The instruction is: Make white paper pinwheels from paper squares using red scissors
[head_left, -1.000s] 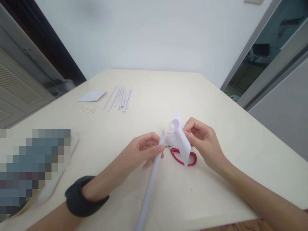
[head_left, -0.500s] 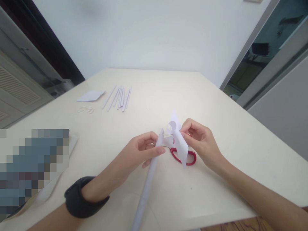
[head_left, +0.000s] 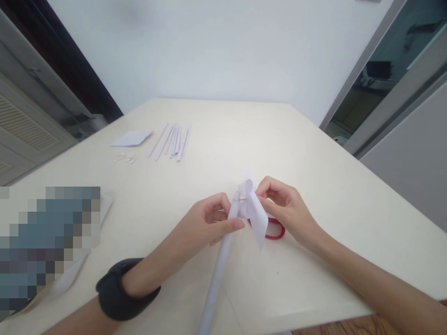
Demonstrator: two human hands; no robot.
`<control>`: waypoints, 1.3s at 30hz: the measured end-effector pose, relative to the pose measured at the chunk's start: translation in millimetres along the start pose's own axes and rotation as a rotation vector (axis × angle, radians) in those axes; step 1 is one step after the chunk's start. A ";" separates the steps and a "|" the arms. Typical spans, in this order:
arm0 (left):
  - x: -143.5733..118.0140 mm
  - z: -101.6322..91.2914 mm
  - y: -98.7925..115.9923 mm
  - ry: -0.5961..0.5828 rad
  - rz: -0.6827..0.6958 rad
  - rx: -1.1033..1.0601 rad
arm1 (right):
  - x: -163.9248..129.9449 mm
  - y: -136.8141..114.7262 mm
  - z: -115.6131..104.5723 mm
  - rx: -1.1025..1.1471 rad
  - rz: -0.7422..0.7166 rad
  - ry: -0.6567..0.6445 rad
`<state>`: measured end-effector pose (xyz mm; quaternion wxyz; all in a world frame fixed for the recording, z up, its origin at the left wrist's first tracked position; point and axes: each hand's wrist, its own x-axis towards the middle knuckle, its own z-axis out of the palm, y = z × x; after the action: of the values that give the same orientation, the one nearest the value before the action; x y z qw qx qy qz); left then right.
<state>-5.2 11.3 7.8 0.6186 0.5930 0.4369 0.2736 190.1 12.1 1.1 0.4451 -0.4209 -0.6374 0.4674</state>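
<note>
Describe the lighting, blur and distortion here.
Head view: soft, even light on the table, a dim doorway at right; head view: small scraps blurred, folded paper softly shaded, square blocks masking the lower left; head view: the doorway's frame leans steeply, likely wide-angle stretch.

Soft light brightens the tabletop [head_left: 237, 135] — the right-hand opening [head_left: 394, 49] is dim, edges stretched.

Toward the near edge of the cream table [head_left: 314, 153], the left grip [head_left: 207, 221] holds a long, rolled white paper tube [head_left: 217, 277], its upper end just beside a curled white paper pinwheel [head_left: 258, 217] pinched by the right grip [head_left: 288, 204]. Red-handled scissors [head_left: 276, 231] lie partly hidden behind the pinwheel. Toward the table's far left corner rest thin white paper rolls [head_left: 179, 144], a flat white paper sheet [head_left: 132, 138] and small pale strips [head_left: 130, 159].
</note>
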 end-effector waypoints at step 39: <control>-1.3 5.0 -2.0 0.007 0.031 0.169 | -1.8 -1.2 3.6 -0.380 -0.217 0.040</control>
<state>-1.8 7.3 5.7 0.5605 0.6489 0.4513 0.2471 187.0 9.4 1.3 0.4181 -0.4355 -0.7465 0.2798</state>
